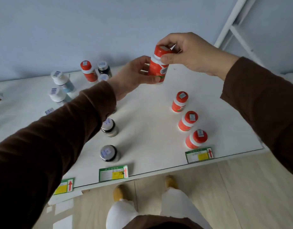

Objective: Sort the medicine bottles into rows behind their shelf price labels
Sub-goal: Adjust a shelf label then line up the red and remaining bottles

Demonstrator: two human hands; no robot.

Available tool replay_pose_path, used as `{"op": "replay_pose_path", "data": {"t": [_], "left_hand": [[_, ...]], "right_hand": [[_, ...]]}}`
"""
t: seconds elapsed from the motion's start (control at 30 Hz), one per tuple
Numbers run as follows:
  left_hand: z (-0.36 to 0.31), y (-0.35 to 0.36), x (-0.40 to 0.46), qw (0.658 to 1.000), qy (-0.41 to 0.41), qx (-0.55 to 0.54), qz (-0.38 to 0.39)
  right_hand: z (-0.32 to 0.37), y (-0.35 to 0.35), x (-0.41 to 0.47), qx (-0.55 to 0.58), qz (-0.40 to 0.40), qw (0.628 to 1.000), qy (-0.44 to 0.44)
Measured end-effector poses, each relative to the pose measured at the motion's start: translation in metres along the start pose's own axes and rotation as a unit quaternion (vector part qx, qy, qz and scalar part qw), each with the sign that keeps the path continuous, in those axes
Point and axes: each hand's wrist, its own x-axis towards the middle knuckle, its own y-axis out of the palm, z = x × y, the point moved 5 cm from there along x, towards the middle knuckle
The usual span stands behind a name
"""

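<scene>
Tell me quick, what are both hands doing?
Left hand: holds the red bottle by its body.
Right hand: grips the same bottle around its cap.

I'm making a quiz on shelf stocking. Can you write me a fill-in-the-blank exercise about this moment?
1. Both hands hold one bottle with a ____ cap above the table.
2. Behind the right-most price label stand ____ red-capped bottles in a row.
3. The right hand grips the held bottle at its ____.
4. The left hand grips its ____.

Missing words: red; three; cap; body
</scene>
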Motion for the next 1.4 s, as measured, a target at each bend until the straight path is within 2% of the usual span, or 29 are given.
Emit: {"op": "replay_pose_path", "data": {"t": [0.23, 0.47, 0.63, 0.97, 1.13, 1.27, 1.4], "left_hand": [[0.029, 0.052, 0.059, 0.984, -0.009, 0.159, -0.076], [0.065, 0.066, 0.089, 0.964, -0.065, 0.248, -0.064], [0.080, 0.069, 0.098, 0.959, -0.086, 0.262, -0.061], [0.098, 0.069, 0.103, 0.953, -0.105, 0.277, -0.068], [0.094, 0.063, 0.090, 0.936, -0.128, 0.318, -0.079], [0.072, 0.042, 0.066, 0.910, -0.085, 0.391, -0.106], [0.041, 0.005, 0.036, 0.885, -0.031, 0.440, -0.146]], "right_hand": [[-0.089, -0.005, 0.012, -0.085, 0.052, 0.995, -0.003], [-0.136, 0.017, 0.028, -0.116, 0.082, 0.990, -0.013], [-0.150, 0.028, 0.033, -0.117, 0.085, 0.990, -0.004], [-0.152, 0.040, 0.033, -0.138, 0.096, 0.986, 0.007], [-0.146, 0.033, 0.042, -0.166, 0.106, 0.980, 0.007], [-0.117, 0.023, 0.056, -0.129, 0.052, 0.990, -0.032], [-0.076, 0.029, 0.073, -0.085, 0.037, 0.993, -0.068]]}}
